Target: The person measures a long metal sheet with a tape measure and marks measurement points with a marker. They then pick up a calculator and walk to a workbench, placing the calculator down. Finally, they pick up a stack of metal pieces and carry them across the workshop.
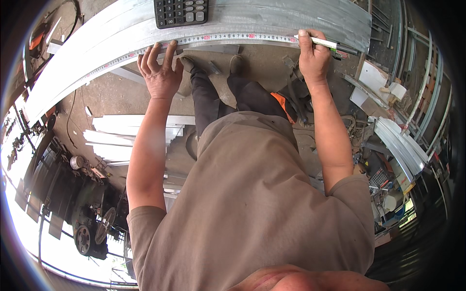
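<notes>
A long steel tape measure [218,38] runs along the near edge of shiny grey metal strips [272,17] laid side by side. My left hand [161,72] rests over the tape, its fingers spread and their tips touching the tape and the metal edge. At the right, my right hand [314,60] grips a white marker pen [324,42] between thumb and fingers. The pen's left end lies close to the tape, and its other end points right. Something dark and green shows just past that hand, too hidden to make out. A black calculator [181,12] lies on the metal beyond the tape.
Below the metal, my feet stand on a dusty concrete floor [126,102]. White strips [116,136] are stacked at the left, near dark machinery with a wheel [83,240]. Metal profiles [400,145], boards and scrap crowd the right side.
</notes>
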